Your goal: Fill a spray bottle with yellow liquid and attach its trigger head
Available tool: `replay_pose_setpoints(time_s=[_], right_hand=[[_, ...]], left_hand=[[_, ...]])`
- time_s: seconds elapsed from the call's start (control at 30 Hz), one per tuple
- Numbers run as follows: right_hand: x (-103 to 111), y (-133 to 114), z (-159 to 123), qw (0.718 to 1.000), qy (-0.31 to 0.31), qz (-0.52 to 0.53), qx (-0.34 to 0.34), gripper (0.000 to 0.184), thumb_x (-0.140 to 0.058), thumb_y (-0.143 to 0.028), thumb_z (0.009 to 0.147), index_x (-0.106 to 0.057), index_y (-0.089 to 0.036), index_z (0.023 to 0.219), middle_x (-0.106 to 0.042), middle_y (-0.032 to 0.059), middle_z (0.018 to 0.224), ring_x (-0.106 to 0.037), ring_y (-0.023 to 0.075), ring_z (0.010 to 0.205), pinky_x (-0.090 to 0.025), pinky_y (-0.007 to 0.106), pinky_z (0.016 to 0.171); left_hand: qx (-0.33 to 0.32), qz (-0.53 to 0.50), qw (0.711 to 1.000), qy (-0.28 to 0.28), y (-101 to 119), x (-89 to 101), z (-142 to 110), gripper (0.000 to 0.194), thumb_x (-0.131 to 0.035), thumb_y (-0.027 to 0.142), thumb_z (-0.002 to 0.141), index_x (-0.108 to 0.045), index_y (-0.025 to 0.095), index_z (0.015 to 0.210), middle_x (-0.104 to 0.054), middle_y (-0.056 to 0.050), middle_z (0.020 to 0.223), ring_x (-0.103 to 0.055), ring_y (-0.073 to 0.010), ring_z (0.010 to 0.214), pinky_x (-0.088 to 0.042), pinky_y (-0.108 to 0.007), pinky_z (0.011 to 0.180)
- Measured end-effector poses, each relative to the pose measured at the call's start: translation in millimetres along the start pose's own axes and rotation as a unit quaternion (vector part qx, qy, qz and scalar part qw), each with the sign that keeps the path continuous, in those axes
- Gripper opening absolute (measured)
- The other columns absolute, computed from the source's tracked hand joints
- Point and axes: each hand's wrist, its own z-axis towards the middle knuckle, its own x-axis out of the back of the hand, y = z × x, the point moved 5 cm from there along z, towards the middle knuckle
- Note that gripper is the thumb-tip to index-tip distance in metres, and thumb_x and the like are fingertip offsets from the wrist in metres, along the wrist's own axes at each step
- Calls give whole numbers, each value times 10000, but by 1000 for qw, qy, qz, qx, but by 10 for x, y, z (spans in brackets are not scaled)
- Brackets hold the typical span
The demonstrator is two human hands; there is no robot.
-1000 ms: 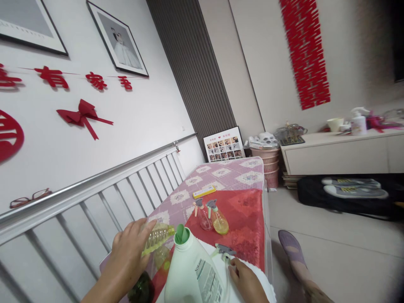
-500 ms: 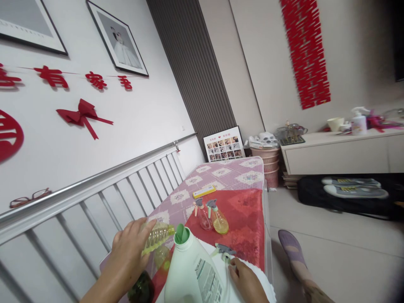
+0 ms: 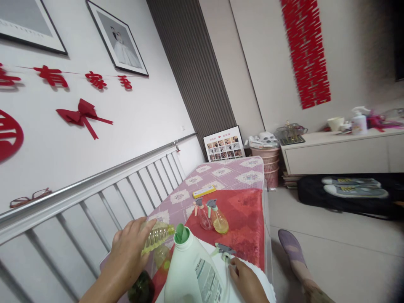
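My left hand (image 3: 128, 254) is closed around a small clear ribbed bottle (image 3: 157, 237) of yellowish liquid, tilted with its mouth at the green spout of a big white detergent jug (image 3: 192, 273). My right hand (image 3: 246, 282) rests on a white cloth at the jug's right side, fingers curled near a grey spray-trigger head (image 3: 224, 250) lying there. Whether it grips anything is hidden. Two small spray bottles, one pinkish (image 3: 202, 215) and one yellow (image 3: 218, 219), stand further out on the red cloth (image 3: 246, 214).
The table has a pink patterned cover (image 3: 227, 172) with a yellow flat box (image 3: 204, 192) on it. A white railing (image 3: 94, 198) runs along the left. My slippered foot (image 3: 293, 252) is on the floor at right. A white cabinet (image 3: 341, 153) and pink baskets (image 3: 268, 162) stand behind.
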Motion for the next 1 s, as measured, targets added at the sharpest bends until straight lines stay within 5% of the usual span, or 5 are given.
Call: replay_pose_setpoints(time_s=[1.0], right_hand=[[8, -2, -13, 1000, 3, 11, 8, 288, -377, -347, 842, -631, -218, 883, -749, 60, 771, -706, 233, 758, -490, 313, 744]], left_hand=[[-15, -4, 1000, -4, -19, -7, 15, 767, -483, 76, 745, -398, 359, 1453, -493, -66, 1503, -431, -293, 1376, -344, -518, 1090]])
